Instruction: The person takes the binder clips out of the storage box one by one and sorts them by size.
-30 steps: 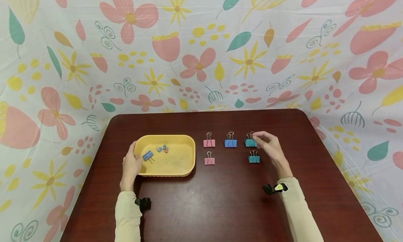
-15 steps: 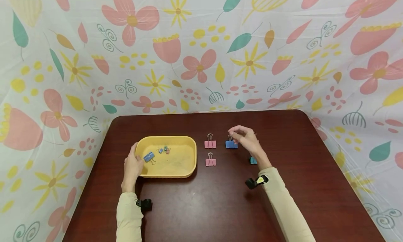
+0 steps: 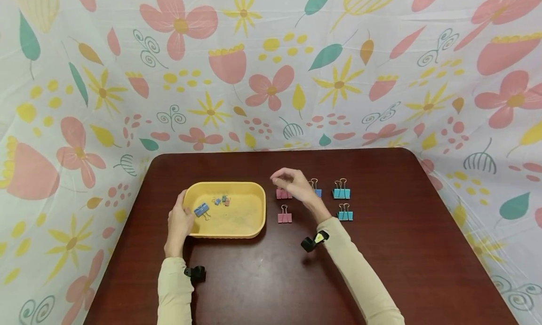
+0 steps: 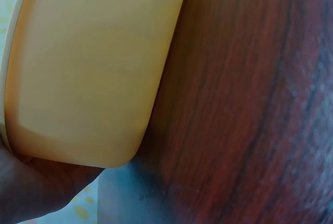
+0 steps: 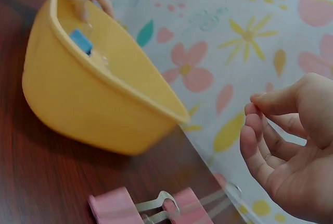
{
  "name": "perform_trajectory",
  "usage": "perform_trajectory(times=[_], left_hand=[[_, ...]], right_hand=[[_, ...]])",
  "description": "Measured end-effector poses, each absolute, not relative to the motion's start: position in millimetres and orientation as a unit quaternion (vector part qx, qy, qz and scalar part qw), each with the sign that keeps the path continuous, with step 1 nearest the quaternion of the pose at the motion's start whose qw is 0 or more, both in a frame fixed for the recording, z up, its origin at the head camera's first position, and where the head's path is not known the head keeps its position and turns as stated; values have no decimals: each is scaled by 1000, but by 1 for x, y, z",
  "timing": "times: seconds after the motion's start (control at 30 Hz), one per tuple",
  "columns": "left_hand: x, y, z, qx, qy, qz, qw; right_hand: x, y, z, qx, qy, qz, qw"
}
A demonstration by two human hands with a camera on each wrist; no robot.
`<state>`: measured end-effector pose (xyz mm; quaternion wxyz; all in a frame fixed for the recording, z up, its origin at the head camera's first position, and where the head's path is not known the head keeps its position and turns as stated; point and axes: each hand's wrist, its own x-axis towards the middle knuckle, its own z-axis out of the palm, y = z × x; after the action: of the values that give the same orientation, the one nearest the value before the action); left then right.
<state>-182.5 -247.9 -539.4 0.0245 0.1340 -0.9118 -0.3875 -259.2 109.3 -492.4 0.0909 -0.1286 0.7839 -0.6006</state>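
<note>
My left hand (image 3: 179,222) grips the left end of a yellow plastic basin (image 3: 228,221), thumb over the rim. Inside lie a blue binder clip (image 3: 202,209) and several tiny clips (image 3: 222,201). My right hand (image 3: 296,184) passes above the back pink binder clip (image 3: 284,194), partly covering it and the blue clip (image 3: 318,192) beside it. In the right wrist view, its thumb and index fingertip meet, the other fingers loosely curled, with nothing visible between them. A front pink binder clip (image 3: 284,217) and two teal binder clips (image 3: 341,194) stand on the table.
The dark wooden table (image 3: 262,287) has rounded back corners. A white cloth with a flower print (image 3: 271,118) hangs behind it and along both sides. All the table clips sit to the right of the basin.
My right hand has let go of the back teal clip and swept left past the blue clip to the back pink clip. My left hand and the basin stay in place.
</note>
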Motion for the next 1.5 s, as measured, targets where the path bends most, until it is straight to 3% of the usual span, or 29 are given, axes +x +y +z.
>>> perform_trajectory(times=[0.57,0.8,1.5], left_hand=[[-182,-247,-538,137,-911,-388,24],[-185,-247,-538,131,-910,-392,30],[-181,-246,-541,129,-913,-384,48]], right_hand=[[-257,28,-490,-200,746,-612,167],[-254,-3,-485,-236,742,-605,164],[-229,-74,-514,-262,750,-564,227]])
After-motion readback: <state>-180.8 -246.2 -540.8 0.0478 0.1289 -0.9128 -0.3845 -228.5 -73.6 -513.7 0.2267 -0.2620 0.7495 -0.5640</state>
